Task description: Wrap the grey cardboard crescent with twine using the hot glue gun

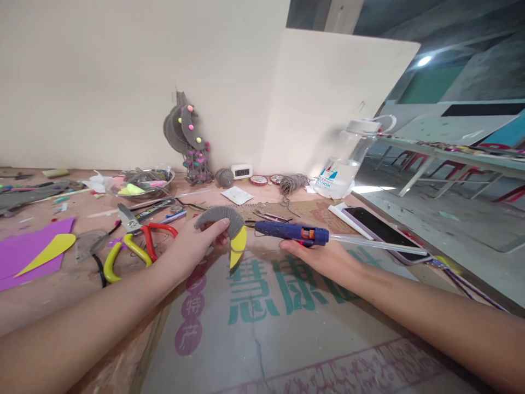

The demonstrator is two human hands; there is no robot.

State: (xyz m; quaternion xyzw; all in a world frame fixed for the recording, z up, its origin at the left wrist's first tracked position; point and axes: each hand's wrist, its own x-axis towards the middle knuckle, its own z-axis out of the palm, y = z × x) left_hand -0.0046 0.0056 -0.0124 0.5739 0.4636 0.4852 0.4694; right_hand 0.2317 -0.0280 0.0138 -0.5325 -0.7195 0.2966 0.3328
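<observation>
Between the thumb and fingers of my left hand point(209, 236) is a yellow crescent shape point(238, 246), its upper part wrapped in grey yarn point(223, 216) and its lower tip bare. My right hand point(311, 254) grips a blue hot glue gun point(287, 231), with a clear glue stick point(377, 244) coming out of its back. The gun's nozzle points left and is close to the crescent's edge; whether it touches, I cannot tell. A thin strand of yarn point(259, 350) trails down over the printed board point(205, 361) under my hands.
Scissors with red and yellow handles point(135, 241) lie left, beside purple sheets point(33, 249) and a yellow cutout point(49, 253). Behind stand a yarn-wrapped moon ornament point(184, 137), a small clock point(241, 172) and a water bottle point(338, 164). A phone point(381, 230) rests at the right edge.
</observation>
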